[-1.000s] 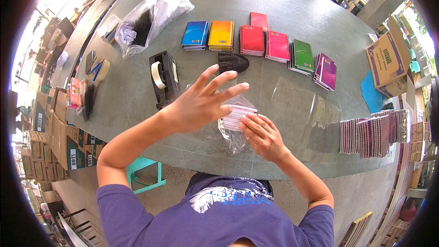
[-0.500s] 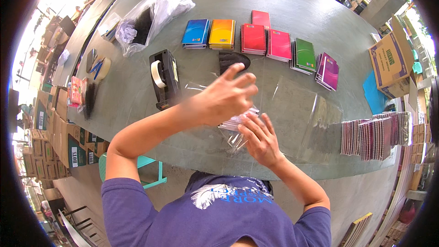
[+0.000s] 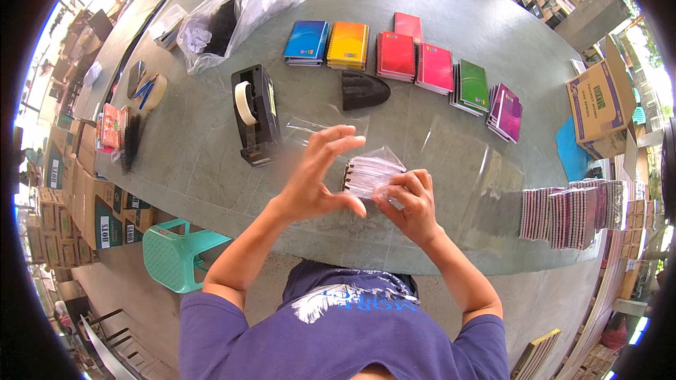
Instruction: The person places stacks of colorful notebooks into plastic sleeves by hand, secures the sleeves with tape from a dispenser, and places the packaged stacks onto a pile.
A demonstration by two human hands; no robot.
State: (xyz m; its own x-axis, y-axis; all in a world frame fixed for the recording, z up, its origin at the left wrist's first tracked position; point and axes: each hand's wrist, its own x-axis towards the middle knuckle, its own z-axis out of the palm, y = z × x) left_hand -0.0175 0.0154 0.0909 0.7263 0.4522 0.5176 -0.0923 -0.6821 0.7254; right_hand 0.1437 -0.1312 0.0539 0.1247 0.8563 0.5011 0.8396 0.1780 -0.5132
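Observation:
A small stack of spiral notebooks [image 3: 368,176], wrapped in clear plastic, stands edge-up on the grey table before me. At its left side is my left hand [image 3: 310,181], fingers and thumb spread wide, holding nothing. My right hand [image 3: 412,204] has its fingers bent and pinched on the wrapped stack's near right corner. Clear plastic sheets [image 3: 451,162] lie flat to the right of the stack. Beyond my left hand stands a black tape dispenser [image 3: 265,116] with a roll of tape. A dark, rounded, flat piece [image 3: 364,91] rests farther up the table.
Piles of blue [image 3: 305,41], yellow [image 3: 347,43], red [image 3: 396,54], pink, green and purple notebooks run across the far side. Wrapped notebook stacks [image 3: 563,216] and a cardboard box [image 3: 600,102] are at right. A plastic bag [image 3: 243,10] lies far left; a green stool [image 3: 176,257] stands below.
My left hand has come down and left from above the stack, its fingers opening wide. My right hand has gone from flat, spread fingers to a pinch on the wrapped stack.

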